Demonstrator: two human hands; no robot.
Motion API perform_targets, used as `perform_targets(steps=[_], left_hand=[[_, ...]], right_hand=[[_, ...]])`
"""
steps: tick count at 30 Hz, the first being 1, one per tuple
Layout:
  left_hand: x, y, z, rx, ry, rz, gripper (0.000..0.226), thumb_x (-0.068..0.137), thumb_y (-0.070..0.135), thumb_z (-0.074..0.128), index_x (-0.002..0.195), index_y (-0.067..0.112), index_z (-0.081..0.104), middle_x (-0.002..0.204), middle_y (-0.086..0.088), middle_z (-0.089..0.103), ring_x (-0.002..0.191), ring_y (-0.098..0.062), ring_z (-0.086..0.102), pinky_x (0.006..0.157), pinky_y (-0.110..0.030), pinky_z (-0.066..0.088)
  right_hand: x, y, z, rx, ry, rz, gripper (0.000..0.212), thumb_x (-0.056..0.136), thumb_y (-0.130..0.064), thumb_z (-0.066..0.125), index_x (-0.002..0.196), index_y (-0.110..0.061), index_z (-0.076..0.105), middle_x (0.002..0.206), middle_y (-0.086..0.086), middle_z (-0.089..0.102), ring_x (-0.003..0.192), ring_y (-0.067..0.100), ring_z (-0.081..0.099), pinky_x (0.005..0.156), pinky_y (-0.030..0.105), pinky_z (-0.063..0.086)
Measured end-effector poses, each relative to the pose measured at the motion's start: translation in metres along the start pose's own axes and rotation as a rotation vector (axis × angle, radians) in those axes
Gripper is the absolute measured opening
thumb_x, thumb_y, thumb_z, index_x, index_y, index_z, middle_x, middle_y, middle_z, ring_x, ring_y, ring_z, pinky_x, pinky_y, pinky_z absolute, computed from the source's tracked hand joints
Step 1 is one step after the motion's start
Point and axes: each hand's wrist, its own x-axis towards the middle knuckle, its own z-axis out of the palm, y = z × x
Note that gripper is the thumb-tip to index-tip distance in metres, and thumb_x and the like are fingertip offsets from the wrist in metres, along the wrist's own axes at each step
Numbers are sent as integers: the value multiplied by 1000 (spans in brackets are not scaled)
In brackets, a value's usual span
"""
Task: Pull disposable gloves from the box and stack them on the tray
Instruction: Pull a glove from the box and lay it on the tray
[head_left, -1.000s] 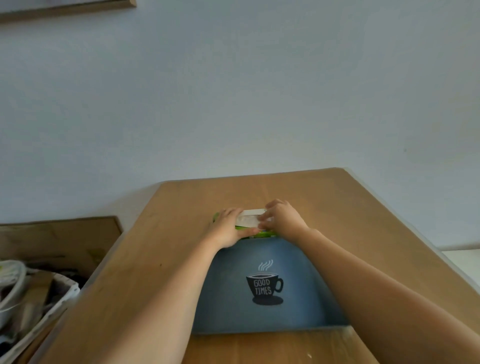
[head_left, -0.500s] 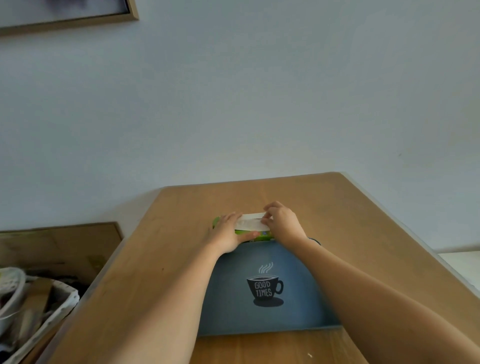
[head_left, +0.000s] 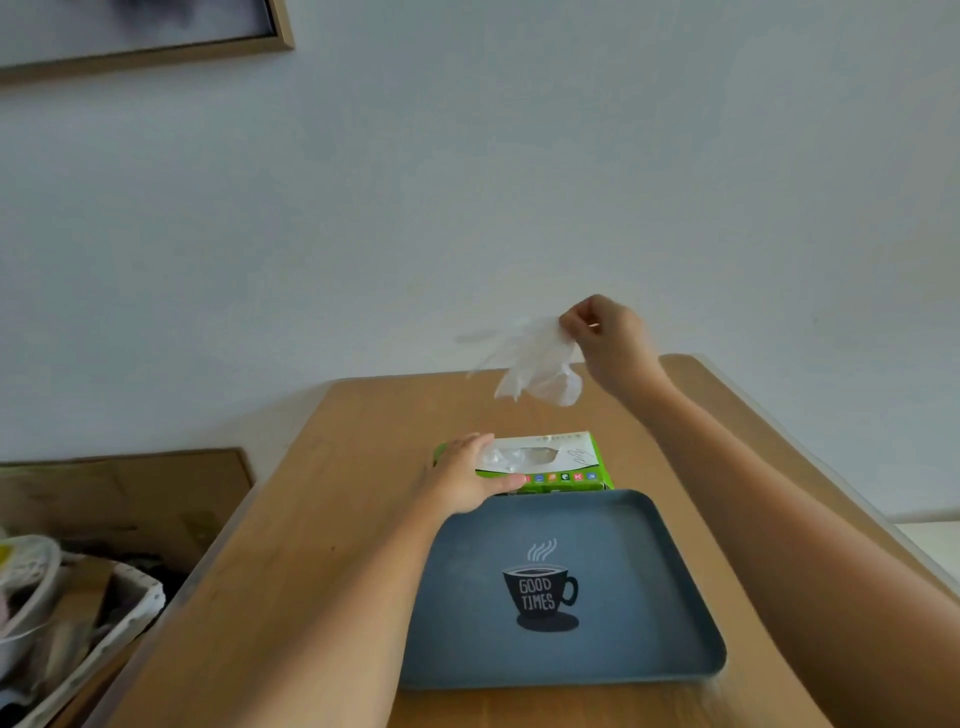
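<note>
A green and white glove box (head_left: 563, 465) lies flat on the wooden table (head_left: 332, 551), just beyond a blue-grey tray (head_left: 639, 623) printed with a coffee cup. Clear plastic shows in the box's top opening. My left hand (head_left: 467, 475) grips the box's left end and holds it down. My right hand (head_left: 608, 338) is raised well above the box and pinches a thin, translucent disposable glove (head_left: 535, 364), which hangs crumpled in the air. Nothing lies on the tray.
A white basket (head_left: 119, 623) of cables and odds and ends stands low at the left, next to a brown board (head_left: 130, 493). A white wall rises right behind the table. A framed picture (head_left: 156, 36) hangs at the top left.
Both hands were on the box before. My right hand has since risen up and to the right, drawing a glove out of the opening. My left hand stays on the box.
</note>
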Motion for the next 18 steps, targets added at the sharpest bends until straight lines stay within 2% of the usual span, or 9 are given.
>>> perform_targets(steps=[3,5,6,8,9,11,14,16,18], left_hand=[[-4,5,-11,-265,48,-23,70,80,53,68,140,25,46,150,1,40,135,-18,39,108,-33,35],[-18,21,-23,-671,239,-15,46,91,44,59,130,20,56,136,1,54,124,-17,50,97,-26,36],[-28,33,-30,-904,267,-24,43,96,45,48,128,17,57,130,2,57,122,-16,52,99,-27,33],[-40,49,-39,-1276,124,-43,56,97,58,26,122,18,57,117,5,63,116,-14,54,115,-36,20],[-45,54,-40,-1374,11,-39,64,94,65,19,111,20,61,107,6,69,111,-12,57,119,-41,13],[-52,58,-38,-1429,-203,28,80,83,76,20,103,16,68,101,2,74,112,-13,57,119,-48,14],[-66,61,-33,-1389,-409,132,97,61,77,63,127,6,58,125,-9,63,122,-22,54,112,-45,34],[-77,63,-31,-1286,-439,134,122,43,74,78,139,8,42,133,-9,53,127,-22,46,114,-46,29],[-92,66,-28,-1181,-380,141,132,41,81,72,146,11,32,147,-12,39,139,-21,33,119,-49,15]], right_hand=[[-10,-13,-18,322,-170,113,21,97,-8,50,77,-10,56,72,3,64,67,16,60,72,27,52],[-23,-19,-30,437,-265,158,20,98,-7,49,79,-7,55,72,7,65,63,15,64,67,23,56],[-31,-21,-36,464,-296,172,19,98,-8,49,80,-7,55,72,6,66,61,14,64,64,22,56],[-42,-21,-44,515,-354,219,19,99,-10,48,81,-6,56,71,6,64,60,13,62,62,21,54],[-49,-20,-46,517,-381,254,20,99,-11,47,82,-6,56,72,6,62,58,12,60,59,20,53],[-63,-22,-48,480,-431,301,21,100,-14,47,84,-6,57,72,7,58,51,7,54,52,15,46],[-87,-29,-55,458,-456,346,20,98,-9,47,86,-12,63,73,12,67,45,0,52,52,12,42],[-104,-27,-59,703,-517,492,18,96,0,44,93,-5,61,70,16,70,52,8,61,60,19,50],[-119,-23,-59,900,-654,659,15,93,0,47,95,3,62,72,14,69,60,19,67,60,27,57]])
